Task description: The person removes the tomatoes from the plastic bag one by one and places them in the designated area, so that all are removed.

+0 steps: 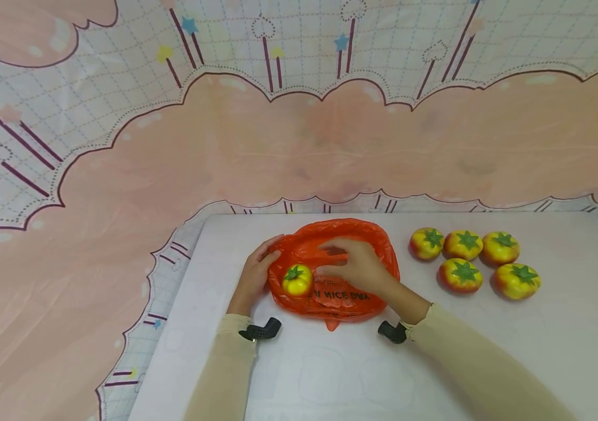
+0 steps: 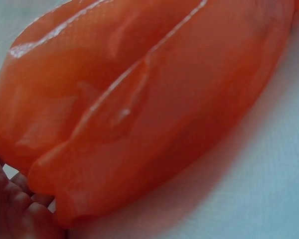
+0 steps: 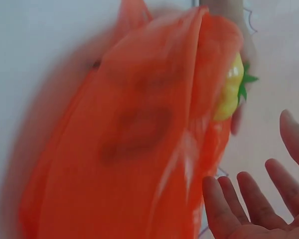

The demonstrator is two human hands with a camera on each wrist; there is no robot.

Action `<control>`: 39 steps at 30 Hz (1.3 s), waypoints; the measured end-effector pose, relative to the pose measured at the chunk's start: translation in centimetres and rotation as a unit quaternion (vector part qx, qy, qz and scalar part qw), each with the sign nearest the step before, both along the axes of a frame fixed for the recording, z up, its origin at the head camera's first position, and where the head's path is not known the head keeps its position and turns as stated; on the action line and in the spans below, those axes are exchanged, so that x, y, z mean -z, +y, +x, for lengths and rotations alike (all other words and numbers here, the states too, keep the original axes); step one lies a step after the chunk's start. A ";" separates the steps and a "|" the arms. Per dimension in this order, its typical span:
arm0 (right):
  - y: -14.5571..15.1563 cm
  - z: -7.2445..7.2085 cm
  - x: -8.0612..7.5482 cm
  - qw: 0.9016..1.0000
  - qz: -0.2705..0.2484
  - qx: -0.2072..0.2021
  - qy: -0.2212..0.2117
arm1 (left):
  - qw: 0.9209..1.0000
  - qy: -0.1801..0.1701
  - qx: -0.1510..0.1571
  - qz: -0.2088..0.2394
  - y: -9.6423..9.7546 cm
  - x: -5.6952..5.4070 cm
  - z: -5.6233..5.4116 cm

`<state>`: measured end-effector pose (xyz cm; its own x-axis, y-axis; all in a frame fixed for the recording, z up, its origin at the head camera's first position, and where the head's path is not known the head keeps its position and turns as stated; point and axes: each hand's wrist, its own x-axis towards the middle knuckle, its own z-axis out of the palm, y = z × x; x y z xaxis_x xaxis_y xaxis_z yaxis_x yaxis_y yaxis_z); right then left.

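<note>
An orange-red plastic bag [image 1: 325,310] lies spread wide on the white table, with dark printed lettering inside. One yellow, ribbed toy tomato [image 1: 297,280] with a green star-shaped top sits in the bag's left part; its side shows past the bag's edge in the right wrist view. My left hand [image 1: 258,272] holds the bag's left rim, its curled fingers [image 2: 25,204] partly hidden by the plastic. Over the bag's middle, to the right of that tomato, hovers my right hand [image 1: 359,266]. Its fingers [image 3: 256,199] are spread and hold nothing.
Several red-and-yellow toy tomatoes [image 1: 463,244] with green tops stand in two rows on the table [image 1: 330,374] to the right of the bag. A patterned pink-and-white cloth [image 1: 299,146] hangs behind the table. Dark wrist devices [image 1: 261,330] sit at both cuffs.
</note>
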<state>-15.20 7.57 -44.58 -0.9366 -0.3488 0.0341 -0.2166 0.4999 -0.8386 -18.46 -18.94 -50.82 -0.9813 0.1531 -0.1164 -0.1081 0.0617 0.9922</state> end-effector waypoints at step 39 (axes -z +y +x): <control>-2.1 0.6 0.7 0.992 -0.061 0.041 -0.106 | 1.000 0.007 0.005 0.011 0.0 0.2 -0.1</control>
<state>-14.61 5.45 -45.29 -0.9522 -0.2765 -0.1302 0.0090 0.4003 -0.9163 -18.56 -18.92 -51.00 -0.9812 0.1651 -0.1001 -0.0945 0.0414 0.9947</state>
